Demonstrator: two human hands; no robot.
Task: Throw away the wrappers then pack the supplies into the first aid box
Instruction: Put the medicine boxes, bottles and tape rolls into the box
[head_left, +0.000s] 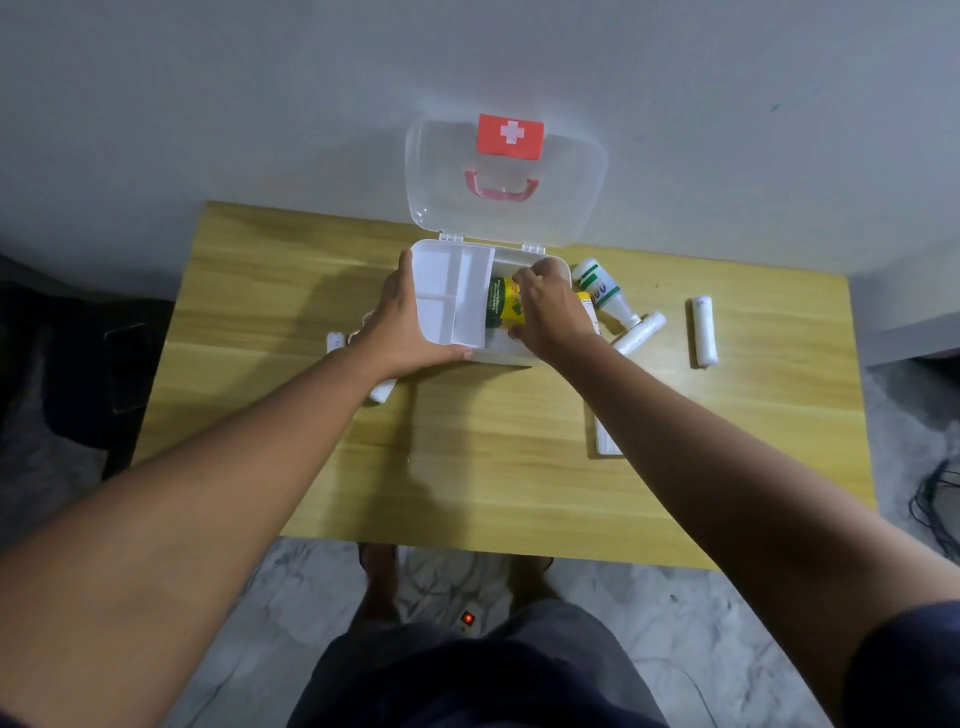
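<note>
The white first aid box (524, 255) stands open at the table's far middle, its clear lid (571, 171) with a red cross label leaning on the wall. A white divided tray (447, 291) fills the box's left half. My left hand (400, 327) grips the box's left side and front corner. My right hand (550, 312) reaches into the right half, fingers closed on a yellow and green pack (503, 304). To the right of the box lie a white bottle with green stripes (602, 291) and two white bandage rolls (640, 332) (702, 330).
The wooden table (467, 457) holds a white roll (383, 391) under my left wrist, a small white item (335, 342) left of it, and a flat white packet (605, 439) under my right forearm. A dark bag (88, 364) sits on the floor at left, cables (935, 499) at right.
</note>
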